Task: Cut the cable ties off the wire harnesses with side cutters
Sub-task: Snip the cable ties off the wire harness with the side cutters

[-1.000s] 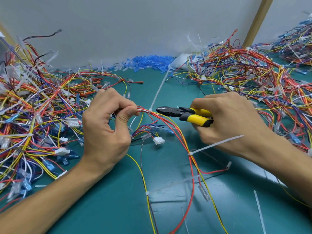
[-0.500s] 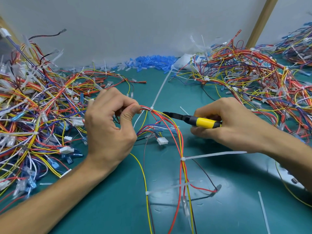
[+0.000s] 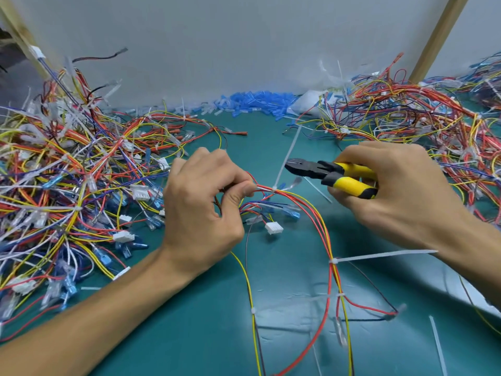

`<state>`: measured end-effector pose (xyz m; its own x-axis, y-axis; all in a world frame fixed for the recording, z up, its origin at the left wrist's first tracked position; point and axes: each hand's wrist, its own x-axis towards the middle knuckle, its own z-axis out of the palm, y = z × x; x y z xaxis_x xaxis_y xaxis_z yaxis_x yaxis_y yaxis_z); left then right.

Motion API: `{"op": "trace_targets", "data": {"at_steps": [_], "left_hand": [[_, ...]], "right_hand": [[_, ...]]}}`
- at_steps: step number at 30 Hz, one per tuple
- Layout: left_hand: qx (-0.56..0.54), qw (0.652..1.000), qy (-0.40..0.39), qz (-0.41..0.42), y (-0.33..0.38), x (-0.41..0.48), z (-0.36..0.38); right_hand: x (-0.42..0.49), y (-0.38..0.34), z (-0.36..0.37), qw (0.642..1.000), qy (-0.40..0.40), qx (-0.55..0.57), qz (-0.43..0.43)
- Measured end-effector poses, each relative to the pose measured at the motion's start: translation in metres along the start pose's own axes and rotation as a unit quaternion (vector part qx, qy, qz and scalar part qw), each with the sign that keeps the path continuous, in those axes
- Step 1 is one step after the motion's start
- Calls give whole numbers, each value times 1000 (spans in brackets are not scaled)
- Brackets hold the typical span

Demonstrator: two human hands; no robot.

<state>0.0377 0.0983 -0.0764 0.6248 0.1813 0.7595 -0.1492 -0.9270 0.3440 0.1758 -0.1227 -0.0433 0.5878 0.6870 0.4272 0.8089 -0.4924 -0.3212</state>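
My left hand (image 3: 202, 204) pinches a wire harness (image 3: 322, 232) of red, yellow and orange wires above the green mat. A white cable tie (image 3: 284, 164) wraps the bundle just right of my thumb, and its long tail points up and away. My right hand (image 3: 401, 191) grips the yellow-handled side cutters (image 3: 336, 176). Their black jaws point left and sit just above and to the right of that tie, apart from it. A second cable tie (image 3: 379, 257) circles the same harness lower down, with its tail lying to the right.
A big tangle of harnesses (image 3: 62, 191) fills the left side, and another heap (image 3: 423, 123) lies at the back right. Blue connector sleeves (image 3: 254, 103) are piled against the grey wall. Loose cut ties lie on the green mat (image 3: 189, 335).
The side cutters have lifted up and away from the bundle, and both handles now show. My left hand keeps its pinch on the harness.
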Motion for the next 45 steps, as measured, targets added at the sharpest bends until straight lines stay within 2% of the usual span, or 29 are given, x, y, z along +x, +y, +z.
{"op": "trace_targets", "data": {"at_steps": [2, 5, 7, 12, 21, 28, 33, 38, 45], "left_hand": [[7, 1000, -4, 4, 1, -1, 1], [13, 1000, -6, 5, 1, 0, 1], [13, 1000, -4, 2, 0, 0, 1], [18, 1000, -2, 3, 1, -1, 1], [7, 1000, 6, -3, 2, -2, 2], [-13, 1000, 16, -19, -1, -2, 1], [-14, 1000, 14, -5, 1, -2, 2], [-17, 1000, 17, 7, 1, -3, 2], [-20, 1000, 21, 9, 0, -3, 2]], "right_hand": [[0, 0, -1, 1000, 27, -8, 14], [0, 1, -4, 998, 48, 43, 13], [-2, -2, -5, 998, 34, 50, 7], [-5, -10, 1, 999, -22, -32, 18], [-5, -6, 3, 998, -51, -33, 14], [0, -4, -5, 996, -83, 27, 1], [-2, -13, -1, 996, -75, 53, -18], [-3, -13, 0, 999, -41, 28, -17], [0, -5, -4, 998, -61, -1, 7]]}}
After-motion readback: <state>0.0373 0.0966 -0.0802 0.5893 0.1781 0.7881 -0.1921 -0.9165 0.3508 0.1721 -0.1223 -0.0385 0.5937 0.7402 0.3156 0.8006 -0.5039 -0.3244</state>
